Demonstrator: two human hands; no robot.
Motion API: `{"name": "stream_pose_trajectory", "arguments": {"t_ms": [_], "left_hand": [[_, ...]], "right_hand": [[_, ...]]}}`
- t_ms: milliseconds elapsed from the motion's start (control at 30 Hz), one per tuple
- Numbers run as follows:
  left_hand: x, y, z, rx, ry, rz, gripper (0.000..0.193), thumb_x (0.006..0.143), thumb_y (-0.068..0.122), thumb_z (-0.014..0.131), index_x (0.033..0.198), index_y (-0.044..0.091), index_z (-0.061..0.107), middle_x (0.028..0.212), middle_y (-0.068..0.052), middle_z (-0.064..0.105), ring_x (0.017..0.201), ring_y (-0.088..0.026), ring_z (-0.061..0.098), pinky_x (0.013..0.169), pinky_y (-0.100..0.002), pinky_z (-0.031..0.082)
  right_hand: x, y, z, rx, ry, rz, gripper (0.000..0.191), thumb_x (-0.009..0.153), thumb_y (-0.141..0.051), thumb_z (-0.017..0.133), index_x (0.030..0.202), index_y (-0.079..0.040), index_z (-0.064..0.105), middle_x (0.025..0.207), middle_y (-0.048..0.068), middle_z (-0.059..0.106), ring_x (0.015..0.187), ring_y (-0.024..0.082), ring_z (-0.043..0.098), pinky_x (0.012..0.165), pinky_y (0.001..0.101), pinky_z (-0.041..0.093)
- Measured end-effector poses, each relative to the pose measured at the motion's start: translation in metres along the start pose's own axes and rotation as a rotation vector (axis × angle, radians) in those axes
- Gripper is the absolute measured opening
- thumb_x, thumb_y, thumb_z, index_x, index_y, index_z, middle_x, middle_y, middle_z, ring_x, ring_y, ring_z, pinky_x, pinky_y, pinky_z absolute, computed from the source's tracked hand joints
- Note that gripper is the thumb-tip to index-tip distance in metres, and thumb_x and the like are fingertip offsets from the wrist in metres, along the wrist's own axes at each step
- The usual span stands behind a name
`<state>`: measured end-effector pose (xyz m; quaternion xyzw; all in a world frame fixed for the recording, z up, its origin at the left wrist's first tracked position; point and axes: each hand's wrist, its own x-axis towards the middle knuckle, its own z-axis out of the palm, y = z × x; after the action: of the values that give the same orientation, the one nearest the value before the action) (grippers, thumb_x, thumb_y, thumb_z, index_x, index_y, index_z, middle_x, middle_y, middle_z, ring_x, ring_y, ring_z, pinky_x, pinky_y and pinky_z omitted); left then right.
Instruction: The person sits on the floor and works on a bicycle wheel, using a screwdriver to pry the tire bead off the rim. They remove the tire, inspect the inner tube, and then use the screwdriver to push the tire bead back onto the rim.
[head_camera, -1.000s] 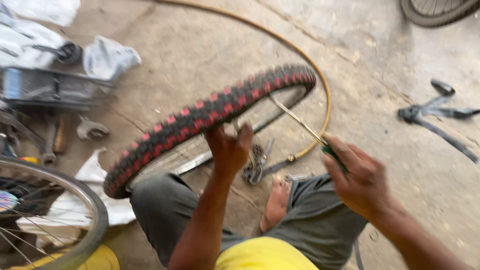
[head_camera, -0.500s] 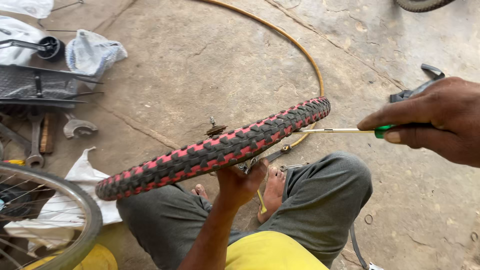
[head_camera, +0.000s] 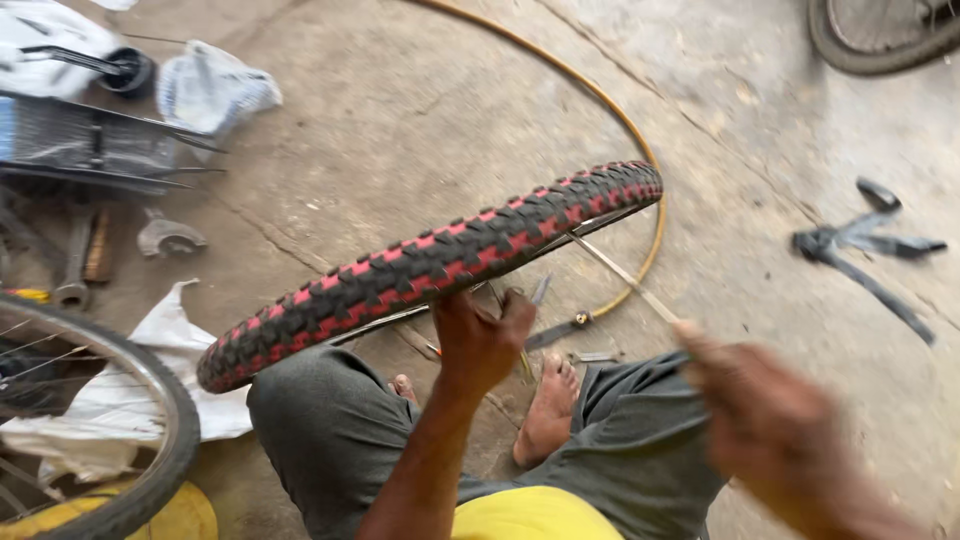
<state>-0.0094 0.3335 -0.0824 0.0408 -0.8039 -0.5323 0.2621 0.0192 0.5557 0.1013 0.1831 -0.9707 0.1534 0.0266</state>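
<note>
Left hand at centre frame, fingers curled over the lower edge of the tyre, gripping it firmly and holding it up on edge, tilted from lower left to upper right above the knees. Tyre black with red knobs, stretched across mid-frame over the concrete floor.

Right hand at lower right, blurred, closed round the handle of a screwdriver; how tight the grip is cannot be told through the blur. Thin shaft running up and left, tip touching or just under the tyre near its upper-right end.

Compared with half a second ago: right hand dropped from the upper right edge of the frame to lower right, near the knee; shaft swung from nearly level to a steep slant. Tyre barely shifted, left hand in the same hold. Judged from that: levering or probing at the tyre's edge under way, tool being re-angled rather than withdrawn.

Around: thin yellow hoop lying on the floor behind the tyre; spoked wheel at lower left; another wheel at upper right; black rubber strips at right; wrenches and rags at upper left. Bare foot between the knees.
</note>
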Motion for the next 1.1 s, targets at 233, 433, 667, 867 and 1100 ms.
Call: {"name": "stream_pose_trajectory", "arguments": {"t_ms": [233, 433, 667, 867, 1100], "left_hand": [[0.022, 0.013, -0.006, -0.115, 0.064, -0.07, 0.033, 0.081, 0.009, 0.067, 0.113, 0.001, 0.062, 0.106, -0.018, 0.066, 0.101, -0.039, 0.06, 0.098, -0.047, 0.047], [0.002, 0.03, -0.011, -0.113, 0.01, 0.055, 0.03, 0.082, 0.004, 0.066, 0.112, 0.001, 0.064, 0.107, -0.016, 0.064, 0.102, -0.037, 0.058, 0.098, -0.047, 0.045], [-0.038, 0.043, -0.01, -0.121, -0.197, 0.068, 0.031, 0.078, 0.01, 0.075, 0.108, 0.006, 0.069, 0.103, -0.012, 0.066, 0.097, -0.03, 0.063, 0.088, -0.043, 0.049], [-0.046, 0.04, -0.001, -0.325, -0.28, 0.0, 0.031, 0.079, 0.011, 0.075, 0.108, 0.006, 0.066, 0.106, -0.016, 0.064, 0.099, -0.034, 0.06, 0.089, -0.047, 0.047], [-0.013, 0.016, -0.007, -0.07, -0.124, 0.088, 0.032, 0.079, 0.013, 0.074, 0.107, 0.005, 0.063, 0.11, -0.019, 0.062, 0.103, -0.038, 0.058, 0.09, -0.051, 0.045]], "right_hand": [[-0.024, 0.039, 0.068, 0.357, 0.193, -0.052, 0.036, 0.093, -0.004, 0.07, 0.129, -0.006, 0.068, 0.096, 0.014, 0.074, 0.074, 0.02, 0.072, 0.064, 0.0317, 0.055], [-0.019, 0.069, 0.016, 0.381, -0.054, -0.092, 0.04, 0.09, -0.008, 0.068, 0.13, -0.012, 0.07, 0.093, 0.009, 0.077, 0.073, 0.017, 0.073, 0.063, 0.0299, 0.059], [0.048, 0.086, -0.088, -0.27, -0.928, 0.388, 0.046, 0.095, -0.026, 0.068, 0.138, -0.041, 0.069, 0.088, -0.004, 0.076, 0.067, 0.014, 0.068, 0.069, 0.0287, 0.061], [0.019, 0.059, -0.077, 0.021, -0.483, 0.022, 0.044, 0.09, -0.024, 0.07, 0.131, -0.035, 0.077, 0.074, -0.004, 0.077, 0.061, 0.008, 0.068, 0.055, 0.0287, 0.056], [-0.021, 0.035, -0.004, -0.059, -0.178, 0.103, 0.056, 0.086, -0.007, 0.065, 0.14, -0.025, 0.063, 0.081, 0.004, 0.068, 0.067, 0.017, 0.067, 0.062, 0.0326, 0.056]]}}
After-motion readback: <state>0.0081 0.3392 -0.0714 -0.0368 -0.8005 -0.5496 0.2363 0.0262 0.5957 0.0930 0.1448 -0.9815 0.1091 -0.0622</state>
